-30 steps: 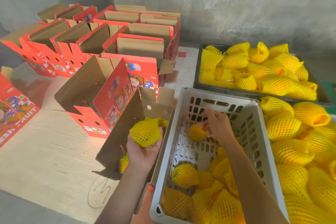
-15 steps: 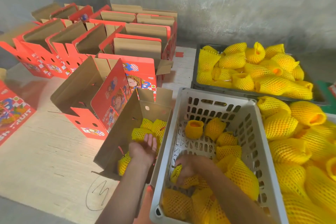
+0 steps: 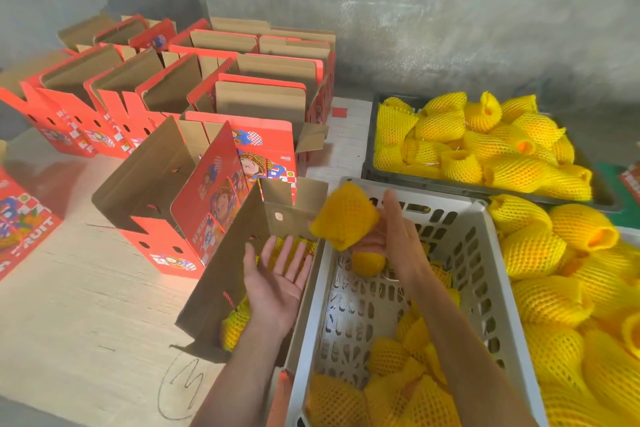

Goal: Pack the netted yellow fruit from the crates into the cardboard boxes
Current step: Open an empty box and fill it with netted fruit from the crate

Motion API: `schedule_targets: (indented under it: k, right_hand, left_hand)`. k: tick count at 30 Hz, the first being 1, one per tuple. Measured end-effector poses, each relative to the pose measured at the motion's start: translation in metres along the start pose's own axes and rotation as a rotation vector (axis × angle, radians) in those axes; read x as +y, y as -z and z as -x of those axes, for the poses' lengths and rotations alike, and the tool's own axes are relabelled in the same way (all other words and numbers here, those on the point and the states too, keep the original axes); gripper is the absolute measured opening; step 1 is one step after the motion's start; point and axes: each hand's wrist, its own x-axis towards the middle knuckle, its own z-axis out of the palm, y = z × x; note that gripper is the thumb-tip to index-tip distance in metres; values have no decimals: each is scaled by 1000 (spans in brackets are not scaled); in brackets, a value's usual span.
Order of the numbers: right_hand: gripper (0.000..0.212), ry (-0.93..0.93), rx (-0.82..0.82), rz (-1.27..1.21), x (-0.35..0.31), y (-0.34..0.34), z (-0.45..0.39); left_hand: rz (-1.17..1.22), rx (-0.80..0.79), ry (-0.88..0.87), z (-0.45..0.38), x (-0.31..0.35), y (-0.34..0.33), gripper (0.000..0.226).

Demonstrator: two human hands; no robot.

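Half a second ago the right hand (image 3: 391,236) was buried among the fruit low in the pale grey slotted plastic crate (image 3: 498,288); now it has come up over the crate's far left corner with one yellow foam-netted fruit (image 3: 344,215), its fingers wrapped round the fruit's right side. Meanwhile the left hand (image 3: 277,282), which was pressing fruit down into the near open cardboard box (image 3: 235,260), has turned palm up over that box, fingers spread and straight, holding nothing. It looks like a hand-over from right to left, so one more fruit is about to go in.

By size: rows of red printed cardboard boxes (image 3: 180,87) stand open at far left on the pale wooden desk (image 3: 69,305). A heap of netted fruit (image 3: 581,305) lies at right, and a dark tray of the same fruit (image 3: 485,146) sits far right. The grey crate is part emptied, and the near box already holds several netted fruit.
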Motion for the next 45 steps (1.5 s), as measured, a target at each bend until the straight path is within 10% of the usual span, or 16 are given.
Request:
schedule_targets:
  k: [4,8,15,25,28,31,36,40,45]
  right_hand:
    - [40,-64,163,513,27,5,-4]
    - [55,-91,179,965,68,10,-9]
    - [86,-98,-107,918,120,17,-1]
    - [76,-95,44,1295,118,8,0]
    - [75,-190,95,1126,120,5,3]
    - [67,-364,351,460,106,-1,6]
    - [58,-119,336,-149,40,-4,-10]
    - [70,-11,18,-123,13,-1,-2]
    - [47,-223,421,249,39,12,-4]
  left_hand:
    - [-15,-57,-23,5,2,6,86]
    - [37,49,2,1,2,4,54]
    - [9,110,-68,-2,-4,-1,61]
    - [24,274,-16,0,-1,2,29]
    - [83,248,36,-2,-2,6,28]
    - [208,180,85,0,-1,7,37]
    - [174,17,78,3,1,4,57]
    - [158,-107,41,3,2,4,71]
    - [190,-85,-7,8,7,5,83]
